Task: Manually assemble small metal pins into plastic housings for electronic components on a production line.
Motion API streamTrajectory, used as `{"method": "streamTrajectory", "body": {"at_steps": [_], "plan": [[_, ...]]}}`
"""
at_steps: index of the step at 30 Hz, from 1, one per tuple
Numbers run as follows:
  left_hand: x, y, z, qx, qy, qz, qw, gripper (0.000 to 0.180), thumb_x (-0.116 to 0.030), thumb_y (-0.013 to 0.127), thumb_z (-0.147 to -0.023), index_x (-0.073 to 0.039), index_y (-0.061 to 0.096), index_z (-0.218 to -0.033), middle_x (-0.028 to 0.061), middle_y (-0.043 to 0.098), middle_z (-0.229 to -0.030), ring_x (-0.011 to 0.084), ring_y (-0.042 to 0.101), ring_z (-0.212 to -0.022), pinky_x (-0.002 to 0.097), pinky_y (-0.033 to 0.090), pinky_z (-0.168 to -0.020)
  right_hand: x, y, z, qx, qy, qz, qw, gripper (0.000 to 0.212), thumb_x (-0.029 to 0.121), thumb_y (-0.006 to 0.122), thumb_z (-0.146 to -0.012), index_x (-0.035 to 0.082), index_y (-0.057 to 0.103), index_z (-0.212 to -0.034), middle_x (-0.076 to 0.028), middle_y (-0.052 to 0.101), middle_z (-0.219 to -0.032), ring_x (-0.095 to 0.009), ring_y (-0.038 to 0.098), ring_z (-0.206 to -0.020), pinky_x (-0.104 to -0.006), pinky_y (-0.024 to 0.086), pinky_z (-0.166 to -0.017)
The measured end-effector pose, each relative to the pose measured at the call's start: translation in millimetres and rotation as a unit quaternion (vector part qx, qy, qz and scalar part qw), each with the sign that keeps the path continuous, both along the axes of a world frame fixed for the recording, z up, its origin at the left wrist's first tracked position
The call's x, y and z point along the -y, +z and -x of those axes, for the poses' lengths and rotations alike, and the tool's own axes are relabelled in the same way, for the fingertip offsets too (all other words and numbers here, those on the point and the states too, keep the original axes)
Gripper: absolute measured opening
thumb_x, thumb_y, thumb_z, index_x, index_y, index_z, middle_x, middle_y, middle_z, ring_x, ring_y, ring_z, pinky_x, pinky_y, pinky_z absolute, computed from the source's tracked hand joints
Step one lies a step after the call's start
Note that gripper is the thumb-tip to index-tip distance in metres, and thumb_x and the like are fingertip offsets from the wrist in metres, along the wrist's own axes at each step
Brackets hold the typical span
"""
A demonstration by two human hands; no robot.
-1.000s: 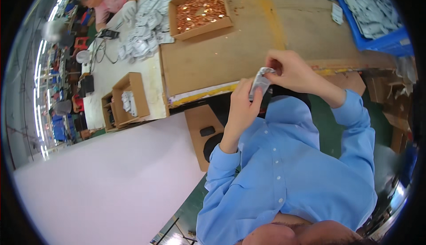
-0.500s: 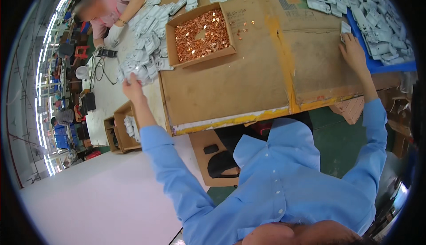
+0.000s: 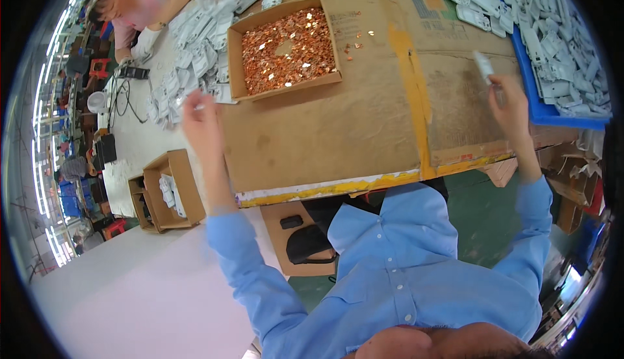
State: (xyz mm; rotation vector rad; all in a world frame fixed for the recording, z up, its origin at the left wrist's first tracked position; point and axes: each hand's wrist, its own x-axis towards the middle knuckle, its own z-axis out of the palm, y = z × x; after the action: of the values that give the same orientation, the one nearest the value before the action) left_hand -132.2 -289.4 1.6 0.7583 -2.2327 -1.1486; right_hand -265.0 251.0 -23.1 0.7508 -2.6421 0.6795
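Note:
Pinched in the fingers of my right hand (image 3: 511, 106) is a slim white plastic housing (image 3: 483, 67), held over the cardboard-topped table short of the blue tray (image 3: 537, 113). My left hand (image 3: 205, 123) is raised over the table's left edge, next to a pile of white plastic housings (image 3: 195, 50). Its fingers are smeared by motion, so I cannot make out whether anything is between them. Between my hands, farther back, stands a cardboard box (image 3: 286, 91) full of small shiny copper pieces (image 3: 286, 50).
White housings (image 3: 559, 40) heap up in the blue tray. Across the pile, a person (image 3: 146, 4) in pink works with white gloves, one blurred near a white piece. A small carton (image 3: 188, 193) holds white parts. Loose copper bits (image 3: 354, 45) lie on the cardboard (image 3: 325, 138).
My right hand has moved away from the tray, carrying the white housing left and toward me. My left hand has lifted off the pile. The co-worker's gloved hand has come in over the pile.

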Motion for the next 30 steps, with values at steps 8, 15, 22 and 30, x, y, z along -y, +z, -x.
{"method": "streamTrajectory", "body": {"at_steps": [8, 15, 22, 30], "plan": [[-165.5, -20.5, -99.6, 0.054, -0.273, -0.480, 0.832, 0.041, -0.031, 0.047, -0.100, -0.002, 0.049, -0.130, 0.0082, 0.064, -0.098, 0.0129, 0.063, -0.076, 0.0249, 0.050, -0.063, 168.3, 62.9, -106.1, 0.085, 0.460, 0.108, 0.877, 0.021, 0.002, 0.067, -0.073, 0.008, 0.062, -0.092, -0.007, 0.062, -0.088, -0.028, 0.061, -0.082, -0.0379, 0.050, -0.069], [-179.4, -42.2, -141.7, -0.187, -0.065, -0.721, 0.664, 0.030, -0.013, 0.051, -0.093, -0.007, 0.049, -0.122, 0.0056, 0.061, -0.092, 0.0109, 0.056, -0.069, 0.0229, 0.045, -0.057, 254.8, 66.8, -113.9, 0.190, 0.562, 0.138, 0.793, 0.018, 0.007, 0.068, -0.081, 0.005, 0.063, -0.098, -0.008, 0.065, -0.097, -0.029, 0.063, -0.088, -0.0389, 0.051, -0.075], [-175.1, -49.6, -169.6, -0.297, 0.044, -0.722, 0.623, 0.046, -0.003, 0.050, -0.088, -0.015, 0.045, -0.132, 0.0078, 0.058, -0.104, 0.0142, 0.055, -0.076, 0.0258, 0.048, -0.066, 341.5, 50.6, 15.7, 0.156, 0.264, -0.025, 0.951, 0.020, 0.018, 0.060, -0.087, 0.000, 0.066, -0.096, -0.014, 0.068, -0.087, -0.025, 0.066, -0.080, -0.0371, 0.051, -0.071], [-176.2, -55.8, -178.8, -0.262, 0.058, -0.707, 0.654, 0.056, 0.002, 0.056, -0.085, -0.009, 0.038, -0.137, 0.0101, 0.059, -0.109, 0.0178, 0.061, -0.085, 0.0298, 0.051, -0.073, 406.7, 14.3, 76.5, 0.142, 0.124, -0.318, 0.929, 0.024, 0.018, 0.063, -0.081, 0.003, 0.069, -0.098, -0.018, 0.069, -0.101, -0.033, 0.067, -0.093, -0.0446, 0.054, -0.078]]}}
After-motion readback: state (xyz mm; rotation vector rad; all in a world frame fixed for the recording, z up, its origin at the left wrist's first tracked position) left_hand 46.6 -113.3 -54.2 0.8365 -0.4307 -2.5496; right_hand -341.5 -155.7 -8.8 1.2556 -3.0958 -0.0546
